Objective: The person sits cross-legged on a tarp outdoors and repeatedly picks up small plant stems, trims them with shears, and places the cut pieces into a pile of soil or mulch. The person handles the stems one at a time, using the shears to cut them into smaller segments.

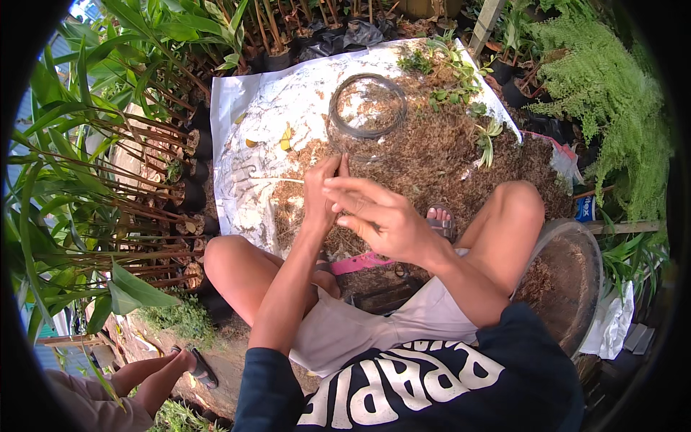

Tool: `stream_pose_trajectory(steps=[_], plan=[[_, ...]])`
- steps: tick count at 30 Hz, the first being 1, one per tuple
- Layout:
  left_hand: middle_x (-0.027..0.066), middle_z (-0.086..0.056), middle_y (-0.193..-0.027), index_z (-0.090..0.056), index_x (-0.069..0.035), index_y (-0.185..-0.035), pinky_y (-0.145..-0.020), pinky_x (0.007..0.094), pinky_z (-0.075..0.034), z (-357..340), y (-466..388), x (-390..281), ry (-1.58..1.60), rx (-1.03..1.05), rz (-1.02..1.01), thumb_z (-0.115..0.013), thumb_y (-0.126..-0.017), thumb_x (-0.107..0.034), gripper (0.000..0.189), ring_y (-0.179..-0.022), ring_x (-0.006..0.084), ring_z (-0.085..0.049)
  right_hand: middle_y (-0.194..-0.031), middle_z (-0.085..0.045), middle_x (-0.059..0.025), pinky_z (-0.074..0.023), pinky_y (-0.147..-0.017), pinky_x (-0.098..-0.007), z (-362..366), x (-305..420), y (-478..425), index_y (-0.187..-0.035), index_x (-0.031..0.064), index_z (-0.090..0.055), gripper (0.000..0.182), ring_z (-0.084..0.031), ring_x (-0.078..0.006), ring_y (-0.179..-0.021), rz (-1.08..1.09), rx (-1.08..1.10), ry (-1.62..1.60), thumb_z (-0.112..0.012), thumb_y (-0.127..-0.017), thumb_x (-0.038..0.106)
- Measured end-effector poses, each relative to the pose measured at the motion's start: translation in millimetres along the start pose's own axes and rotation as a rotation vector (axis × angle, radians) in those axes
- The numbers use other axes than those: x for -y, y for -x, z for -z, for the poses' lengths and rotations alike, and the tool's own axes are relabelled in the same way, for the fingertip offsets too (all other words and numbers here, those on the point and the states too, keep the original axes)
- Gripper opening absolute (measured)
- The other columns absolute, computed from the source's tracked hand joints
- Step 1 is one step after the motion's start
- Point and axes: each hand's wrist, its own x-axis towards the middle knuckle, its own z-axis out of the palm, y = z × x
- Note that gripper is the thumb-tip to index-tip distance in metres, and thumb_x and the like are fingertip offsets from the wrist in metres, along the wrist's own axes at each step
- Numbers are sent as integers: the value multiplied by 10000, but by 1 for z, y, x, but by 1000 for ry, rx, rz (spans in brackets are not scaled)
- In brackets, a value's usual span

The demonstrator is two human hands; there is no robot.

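Observation:
My left hand [323, 189] is raised over the near part of a white sheet, its fingers curled; whether they hold something is hidden. A thin pale strip [276, 179] reaches the back of this hand from the left; I cannot tell if it is held. Close against it on the right is my right hand [380, 213], its fingers spread towards the left wrist and nothing visible between them. Beyond both hands lies a coil of dark wire [368, 105] on the white sheet [259, 102], partly over brown fibrous growing material [426, 156]. Small leafy cuttings [459, 97] lie at the sheet's far right.
Potted tall-leaved plants [189, 194] line the left side. A fern [599, 92] hangs at the right, above a round transparent-rimmed tub [598, 270]. Scissors [400, 270] lie by a pink strip [359, 263] between my legs. Another person's legs [156, 372] are at lower left.

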Motion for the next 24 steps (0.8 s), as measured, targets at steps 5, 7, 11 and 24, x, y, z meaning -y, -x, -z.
stream_pose_trajectory(steps=[5, 7, 11, 24], plan=[[152, -545, -585, -634, 42, -768, -471, 347, -388, 12, 0, -41, 107, 49, 36, -607, -855, -99, 168, -454, 225, -492, -1142, -588, -126, -505, -744, -227, 52, -31, -9, -1230, -8, -501, 353, -589, -129, -981, -486, -469, -215, -579, -892, 57], [150, -551, -591, -645, 38, -776, -472, 345, -390, 16, 3, -50, 133, 131, 32, -608, -854, -101, 163, -458, 224, -497, -1076, -620, -124, -514, -720, -234, 44, -36, -9, -1219, -19, -505, 355, -614, -137, -949, -448, -504, -292, -593, -882, 52], [154, -579, -624, -660, 33, -806, -488, 339, -407, 16, 5, -53, 187, 216, 31, -616, -832, -91, 134, -481, 224, -523, -939, -655, -115, -524, -711, -258, 31, -35, -6, -1206, -28, -504, 369, -648, -151, -874, -407, -468, -214, -623, -868, 61], [161, -573, -624, -644, 33, -790, -504, 344, -411, 17, 8, -51, 146, 197, -25, -616, -825, -98, 139, -504, 245, -533, -844, -628, -90, -457, -560, -211, 20, -31, -10, -1125, -49, -550, 263, -588, -78, -693, -276, -583, 31, -594, -874, 16]])
